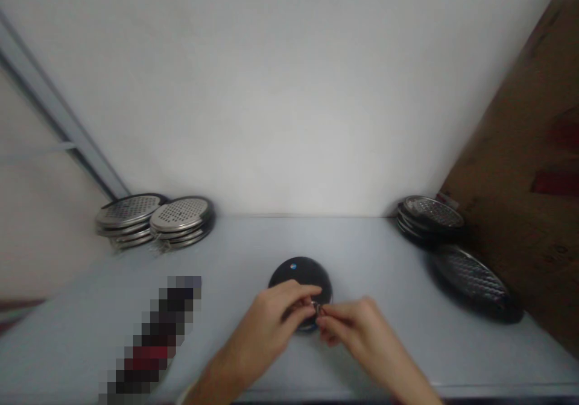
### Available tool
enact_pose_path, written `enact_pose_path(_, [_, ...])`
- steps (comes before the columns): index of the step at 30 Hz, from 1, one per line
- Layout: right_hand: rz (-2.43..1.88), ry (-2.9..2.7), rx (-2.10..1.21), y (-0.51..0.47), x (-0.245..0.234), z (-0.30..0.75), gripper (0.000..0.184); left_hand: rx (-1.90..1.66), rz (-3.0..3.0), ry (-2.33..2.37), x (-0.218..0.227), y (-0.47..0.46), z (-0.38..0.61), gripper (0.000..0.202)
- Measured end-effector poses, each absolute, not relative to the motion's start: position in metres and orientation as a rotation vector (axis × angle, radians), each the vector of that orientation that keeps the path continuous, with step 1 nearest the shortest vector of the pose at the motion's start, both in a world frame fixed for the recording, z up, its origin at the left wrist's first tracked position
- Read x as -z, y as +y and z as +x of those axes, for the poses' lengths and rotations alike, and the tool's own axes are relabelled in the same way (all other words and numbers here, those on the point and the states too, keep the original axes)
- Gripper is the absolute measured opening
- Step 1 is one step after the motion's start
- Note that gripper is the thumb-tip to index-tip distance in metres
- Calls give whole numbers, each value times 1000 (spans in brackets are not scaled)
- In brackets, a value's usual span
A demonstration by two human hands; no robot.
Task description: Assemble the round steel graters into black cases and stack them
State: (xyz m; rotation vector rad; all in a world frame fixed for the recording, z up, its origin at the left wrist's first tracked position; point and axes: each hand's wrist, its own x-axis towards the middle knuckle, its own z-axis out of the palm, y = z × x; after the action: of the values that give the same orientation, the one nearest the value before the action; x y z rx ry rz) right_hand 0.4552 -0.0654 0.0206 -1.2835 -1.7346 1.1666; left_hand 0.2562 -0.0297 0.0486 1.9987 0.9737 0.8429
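Note:
A round black disc [301,275] with a small blue and orange sticker lies on the grey table at the middle front. My left hand [284,308] reaches over its lower left part, thumb and fingertips closing near the disc's right edge. At that edge my right hand [346,323] pinches a thin, shiny, wire-like piece [318,308] between thumb and forefinger. Both sets of fingertips nearly meet around this small piece. What lies between the left fingertips is too small and blurred to name, and the hands cover the disc's lower part.
Two stacks of perforated metal discs [181,215] stand at the back left of the table [244,242]. At the right are more stacked round discs [432,215] and a leaning dark one [474,278], beside a cardboard box [520,200]. A pixelated long object [151,338] is at front left.

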Motion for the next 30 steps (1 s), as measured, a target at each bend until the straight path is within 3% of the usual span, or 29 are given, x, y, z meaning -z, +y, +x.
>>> enact_pose_path(6, [-1321,-1894,-782,-64,-15,453,35,-805,1516,1070,-42,-31,264,19])
enact_pose_path(15, [-1287,-1967,-466,-68,2,444,31,-784,1305,966,-29,-28,274,39])
enact_pose_path(30, [-1304,-1899,-360,-69,9,437,32,-898,1000,837,-29,-33,280,49])
